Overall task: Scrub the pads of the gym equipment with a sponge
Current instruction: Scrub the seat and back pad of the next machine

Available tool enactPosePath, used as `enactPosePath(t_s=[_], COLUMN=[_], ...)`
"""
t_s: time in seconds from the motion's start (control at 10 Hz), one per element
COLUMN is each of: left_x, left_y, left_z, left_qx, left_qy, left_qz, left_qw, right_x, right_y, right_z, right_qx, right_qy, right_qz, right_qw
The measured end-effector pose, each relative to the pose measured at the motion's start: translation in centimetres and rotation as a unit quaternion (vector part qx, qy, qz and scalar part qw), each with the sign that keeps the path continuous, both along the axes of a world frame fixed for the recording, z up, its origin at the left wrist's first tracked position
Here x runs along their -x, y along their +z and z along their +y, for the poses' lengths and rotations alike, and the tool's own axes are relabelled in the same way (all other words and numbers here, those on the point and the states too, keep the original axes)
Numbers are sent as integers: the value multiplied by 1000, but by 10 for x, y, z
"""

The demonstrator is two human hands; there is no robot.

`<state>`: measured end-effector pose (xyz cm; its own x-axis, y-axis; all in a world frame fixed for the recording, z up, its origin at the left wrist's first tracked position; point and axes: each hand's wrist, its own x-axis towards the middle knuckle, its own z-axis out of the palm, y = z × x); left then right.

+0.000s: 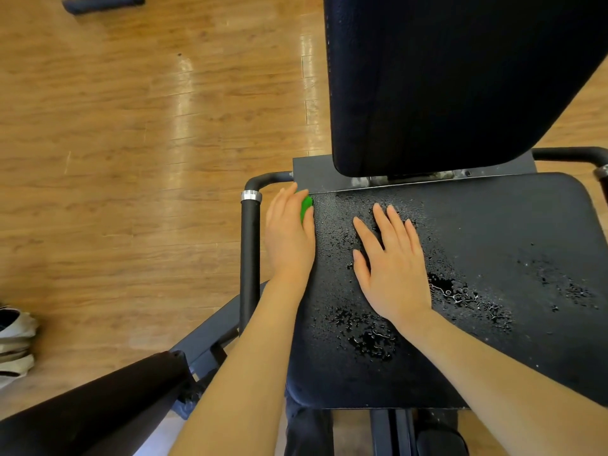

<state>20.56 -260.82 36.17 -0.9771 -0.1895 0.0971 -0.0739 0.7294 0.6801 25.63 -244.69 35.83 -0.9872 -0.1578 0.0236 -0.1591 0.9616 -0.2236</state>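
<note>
Both forearms reach forward over the wet black seat pad [460,258]; right hand [393,264] lies flat on it, palm down, fingers straight and spread, holding nothing. Left hand [289,235] sits at the pad's left edge, fingers pressed over a green sponge [306,207] against the far-left corner, just beside the black handle bar [250,258]. Beyond, the back pad [444,77] stands upright with droplets on it, wooden floor [131,126] left of it.
</note>
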Motion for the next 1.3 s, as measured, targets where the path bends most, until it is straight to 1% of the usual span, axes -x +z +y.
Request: enactPosePath(t_s=[0.1,0.3,0.4,0.5,0.6,0.7,0.8,0.9,1.1,1.2,1.3], left_x=[-13,-91,-101,-79,-40,-5,3,-16,-91,-95,-83], left_y=[2,6,4,2,2,7,9,7,4,0,-3], left_z=[-1,0,-2,-4,-2,4,7,8,17,17,16], left_qx=[-3,-11,-17,-3,3,-7,1,16,25,23,36], left_qy=[6,12,15,5,-3,-8,-8,-18,-31,-26,-27], left_qz=[-6,-12,-19,-17,-9,-26,-37,-27,-29,-18,-5], left_qw=[1000,1000,1000,1000,1000,1000,999,999,999,999,999], right_x=[-1,-1,-1,0,0,0,0,-1,-1,-1,-1], right_y=[0,2,2,2,2,3,2,2,0,0,0], right_z=[0,0,-1,-1,-1,-1,0,0,-1,0,0], right_qx=[-5,3,3,1,4,3,-1,-1,14,20,21], right_qy=[-1,2,1,0,-1,0,-1,0,2,3,2], right_qz=[0,7,5,3,5,3,-3,-5,6,11,11], right_qw=[1000,1000,1000,1000,1000,1000,1000,1000,1000,1000,1000])
